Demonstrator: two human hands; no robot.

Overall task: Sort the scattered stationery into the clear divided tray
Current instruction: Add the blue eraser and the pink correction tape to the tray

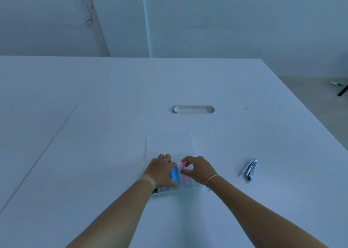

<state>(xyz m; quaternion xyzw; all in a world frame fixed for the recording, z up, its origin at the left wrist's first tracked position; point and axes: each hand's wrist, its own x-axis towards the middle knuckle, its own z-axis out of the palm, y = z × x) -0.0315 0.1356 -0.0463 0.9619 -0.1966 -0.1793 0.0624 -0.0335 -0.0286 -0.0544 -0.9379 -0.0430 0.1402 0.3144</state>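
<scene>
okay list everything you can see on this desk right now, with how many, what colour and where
tray: one, clear, near centre of table, under the hands
lid: one, clear, flat just beyond the tray
blue item: one, blue, in left hand over the tray
pink item: one, pink, at right fingertips over the tray
stapler: one, light blue, right of the tray
cable port: one, white, table centre
table: one, white
hands: left, right
</scene>
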